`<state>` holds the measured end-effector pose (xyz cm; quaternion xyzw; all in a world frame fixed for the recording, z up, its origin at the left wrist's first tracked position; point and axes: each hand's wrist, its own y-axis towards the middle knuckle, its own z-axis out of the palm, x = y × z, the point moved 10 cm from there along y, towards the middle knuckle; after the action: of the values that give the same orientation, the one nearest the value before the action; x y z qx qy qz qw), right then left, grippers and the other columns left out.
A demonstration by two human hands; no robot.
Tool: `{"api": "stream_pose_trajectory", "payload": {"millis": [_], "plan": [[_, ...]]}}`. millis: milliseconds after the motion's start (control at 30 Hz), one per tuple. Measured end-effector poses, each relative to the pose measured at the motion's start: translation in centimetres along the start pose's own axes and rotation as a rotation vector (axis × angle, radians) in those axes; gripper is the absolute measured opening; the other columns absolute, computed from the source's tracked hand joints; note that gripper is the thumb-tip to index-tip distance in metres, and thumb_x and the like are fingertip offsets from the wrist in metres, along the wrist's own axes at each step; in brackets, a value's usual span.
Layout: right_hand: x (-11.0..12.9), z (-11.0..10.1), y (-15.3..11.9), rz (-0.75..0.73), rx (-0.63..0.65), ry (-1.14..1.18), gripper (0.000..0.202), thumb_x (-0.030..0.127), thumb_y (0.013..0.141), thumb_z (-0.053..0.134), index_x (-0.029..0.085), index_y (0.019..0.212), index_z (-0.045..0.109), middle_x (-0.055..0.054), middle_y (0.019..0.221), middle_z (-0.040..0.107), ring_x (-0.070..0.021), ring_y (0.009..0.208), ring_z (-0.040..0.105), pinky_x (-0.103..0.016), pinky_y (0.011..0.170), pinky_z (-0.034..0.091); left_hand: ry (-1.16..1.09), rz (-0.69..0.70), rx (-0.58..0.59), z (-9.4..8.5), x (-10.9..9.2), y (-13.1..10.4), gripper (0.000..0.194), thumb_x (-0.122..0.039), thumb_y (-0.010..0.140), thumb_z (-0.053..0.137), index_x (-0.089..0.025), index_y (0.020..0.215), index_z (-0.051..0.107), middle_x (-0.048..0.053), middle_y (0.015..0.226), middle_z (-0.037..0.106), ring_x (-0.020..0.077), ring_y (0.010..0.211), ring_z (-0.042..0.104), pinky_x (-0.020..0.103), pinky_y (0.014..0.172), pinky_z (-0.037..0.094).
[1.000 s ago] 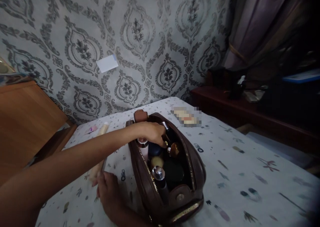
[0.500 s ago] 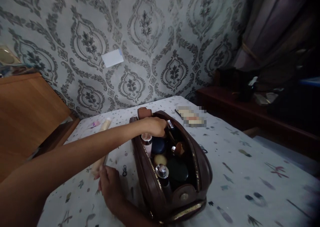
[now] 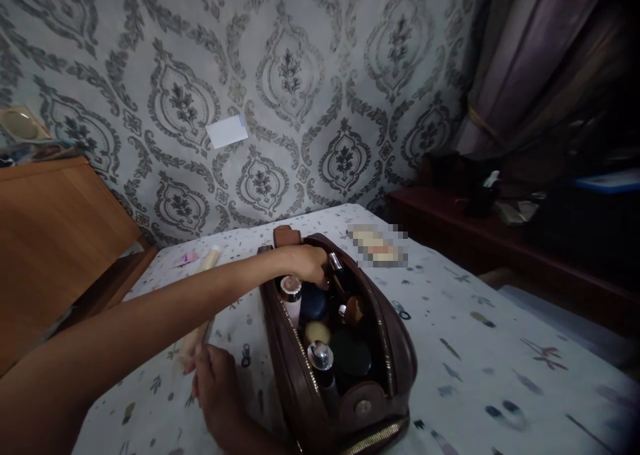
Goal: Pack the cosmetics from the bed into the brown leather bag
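Note:
A dark brown bag (image 3: 400,348) stands unzipped on the white patterned cover. Across from the left reaches my left arm, with my left hand (image 3: 313,266) inside the bag's far end. Its fingers are curled down; their tips and anything between them are hidden. Beside it is a silver-capped item (image 3: 335,262). The bag also holds a pink bottle with a shiny cap (image 3: 291,295), a dark blue round item (image 3: 313,306), a yellowish one (image 3: 318,333) and a silver-domed bottle (image 3: 321,356). Left of the bag, my right hand (image 3: 215,381) is closed around the lower end of a long beige tube (image 3: 209,260).
A blurred-out flat item (image 3: 377,245) lies beyond the bag on the right. A small pink-purple item (image 3: 187,258) is at the far left of the cover. Wooden furniture (image 3: 65,221) stands at left, a dark red ledge (image 3: 425,218) at right, and a patterned wall behind.
The view has shifted slightly, so the bag and cover appear a little lower. My left hand's fingers point further down inside the bag. My right hand stays at the beige tube.

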<state>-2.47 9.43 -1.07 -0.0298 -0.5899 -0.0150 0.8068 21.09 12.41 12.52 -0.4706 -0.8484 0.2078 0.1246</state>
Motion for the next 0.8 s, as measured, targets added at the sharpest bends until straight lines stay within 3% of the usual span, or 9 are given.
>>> {"api": "stream_pose_trajectory", "payload": {"millis": [367,667,800], "plan": [[-0.13,-0.10,0.00,0.011,-0.016,-0.028,0.041,0.051,0.092,0.038,0.022,0.066,0.051,0.005,0.049,0.037,-0.0139,0.048,0.038,-0.025,0.048,0.031,-0.092,0.035,0.000,-0.11,-0.19,-0.23,0.014,-0.027,0.078,0.069,-0.014,0.077,0.073,-0.004,0.061,0.060,0.0108,0.060,0.052,0.019,0.054,0.038],[-0.41,-0.14,0.12,0.012,-0.032,-0.010,0.045,0.055,0.093,0.040,0.022,0.065,0.051,0.005,0.050,0.038,-0.0140,0.049,0.041,-0.025,0.049,0.033,-0.152,0.004,0.019,0.13,0.06,-0.28,0.009,-0.021,0.076,0.071,-0.012,0.075,0.070,-0.005,0.059,0.053,0.0098,0.059,0.049,0.019,0.054,0.037],[-0.36,-0.16,-0.01,0.011,-0.031,-0.016,0.043,0.051,0.094,0.041,0.021,0.066,0.053,0.004,0.051,0.039,-0.0140,0.051,0.043,-0.024,0.051,0.034,-0.171,0.004,0.008,0.13,0.15,-0.21,0.009,-0.021,0.075,0.071,-0.013,0.071,0.069,-0.005,0.060,0.058,0.0096,0.059,0.051,0.018,0.055,0.039]]}}
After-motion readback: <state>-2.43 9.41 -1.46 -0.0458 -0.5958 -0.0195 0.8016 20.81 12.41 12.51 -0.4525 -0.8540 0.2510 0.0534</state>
